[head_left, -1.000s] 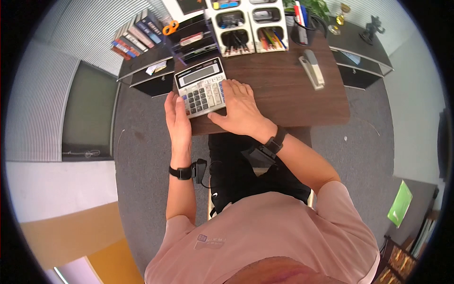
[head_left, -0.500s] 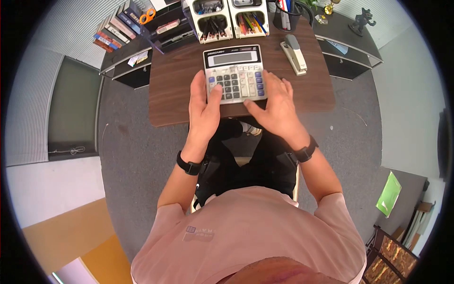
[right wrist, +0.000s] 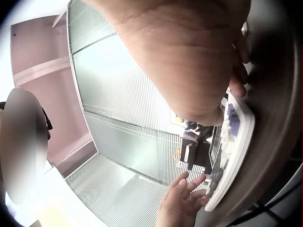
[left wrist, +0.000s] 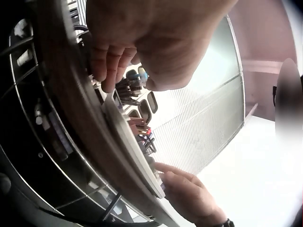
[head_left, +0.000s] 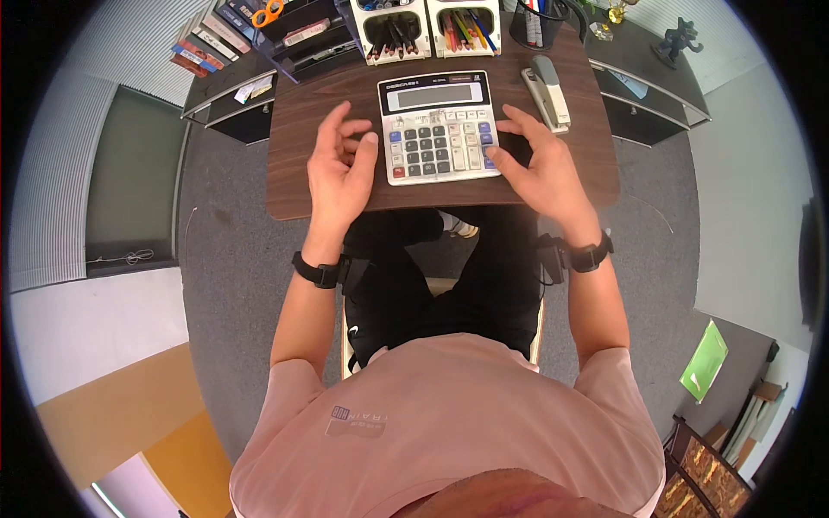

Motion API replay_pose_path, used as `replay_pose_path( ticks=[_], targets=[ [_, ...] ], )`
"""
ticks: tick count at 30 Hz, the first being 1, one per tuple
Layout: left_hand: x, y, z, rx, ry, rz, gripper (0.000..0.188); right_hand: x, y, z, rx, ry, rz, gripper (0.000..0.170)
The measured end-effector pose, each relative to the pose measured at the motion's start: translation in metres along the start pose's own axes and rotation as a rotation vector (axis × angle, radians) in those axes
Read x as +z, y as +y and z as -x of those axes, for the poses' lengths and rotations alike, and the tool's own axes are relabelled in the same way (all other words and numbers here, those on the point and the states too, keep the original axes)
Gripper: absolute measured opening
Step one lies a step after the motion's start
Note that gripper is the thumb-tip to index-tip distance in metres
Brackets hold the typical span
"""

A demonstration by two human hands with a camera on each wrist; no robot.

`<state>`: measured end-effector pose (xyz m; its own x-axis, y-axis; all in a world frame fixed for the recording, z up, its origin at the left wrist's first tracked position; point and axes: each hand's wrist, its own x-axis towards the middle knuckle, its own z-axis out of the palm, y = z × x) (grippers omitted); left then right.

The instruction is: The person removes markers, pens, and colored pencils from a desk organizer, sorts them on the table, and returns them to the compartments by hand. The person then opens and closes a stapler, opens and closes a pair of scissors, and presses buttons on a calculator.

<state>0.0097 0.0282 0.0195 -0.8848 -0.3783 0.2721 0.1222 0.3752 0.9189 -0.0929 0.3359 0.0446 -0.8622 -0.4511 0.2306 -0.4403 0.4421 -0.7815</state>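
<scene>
A white calculator (head_left: 444, 160) with a dark-framed display lies nearly square to the desk's front edge in the head view. Just off its left side is the left hand (head_left: 341, 177), fingers loosely bent and holding nothing. The right hand (head_left: 546, 168) is at the right side, its thumb at the lower right keys; whether it touches them cannot be told. In the left wrist view the left hand (left wrist: 151, 38) hangs over the calculator's edge (left wrist: 128, 137). The right wrist view shows the right hand (right wrist: 189, 61) close above the calculator (right wrist: 244, 135), fingertips partly hidden.
A stapler (head_left: 547, 97) lies right of the calculator on the brown desk (head_left: 298, 186). Behind stand white holders with pencils (head_left: 393, 39), a black mesh pen cup (head_left: 535, 30) and a dark organizer (head_left: 302, 47) with orange scissors (head_left: 268, 13).
The calculator has moved right across the desk and straightened. Both hands, close against its sides before, have spread apart, the left one coming away from its edge. The head view has shifted too.
</scene>
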Motion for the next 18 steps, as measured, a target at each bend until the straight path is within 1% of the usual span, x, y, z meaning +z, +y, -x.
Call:
replay_pose_path(
  ticks=[1,2,4,5,6,8,9,11,15,17,18],
  targets=[
    [0.003,-0.002,-0.002,-0.009,0.002,0.083,0.057,0.001,0.001,0.0,-0.039,0.021,0.022,0.069],
    [0.004,-0.004,0.0,-0.012,0.003,0.086,0.057,0.003,0.004,0.0,-0.077,0.039,0.045,0.067],
    [0.007,-0.002,0.009,0.078,-0.014,-0.146,0.051,0.008,0.012,-0.002,-0.089,0.053,0.019,0.064],
    [0.009,-0.002,0.009,0.087,0.004,-0.15,0.044,0.01,0.016,-0.003,-0.105,0.067,-0.009,0.061],
    [0.009,-0.003,0.009,0.081,0.01,-0.141,0.044,0.011,0.02,-0.003,-0.106,0.058,0.0,0.061],
    [0.008,-0.006,0.007,0.04,0.035,-0.015,0.043,0.015,0.027,-0.007,-0.143,0.086,-0.017,0.054],
    [0.008,-0.006,0.007,0.012,0.047,0.074,0.042,0.017,0.027,-0.009,-0.149,0.071,-0.013,0.054],
    [0.006,-0.009,0.009,0.012,0.055,0.087,0.042,0.019,0.025,-0.006,-0.151,0.123,0.021,0.047],
    [0.003,-0.022,0.01,0.037,0.048,0.107,0.035,0.019,0.021,-0.003,-0.146,0.134,0.023,0.043],
    [0.005,-0.021,0.009,0.049,0.054,0.108,0.032,0.019,0.022,-0.003,-0.146,0.142,-0.029,0.04],
    [0.004,-0.02,0.01,0.023,0.052,0.073,0.03,0.019,0.022,-0.003,-0.149,0.151,-0.029,0.04]
  ],
)
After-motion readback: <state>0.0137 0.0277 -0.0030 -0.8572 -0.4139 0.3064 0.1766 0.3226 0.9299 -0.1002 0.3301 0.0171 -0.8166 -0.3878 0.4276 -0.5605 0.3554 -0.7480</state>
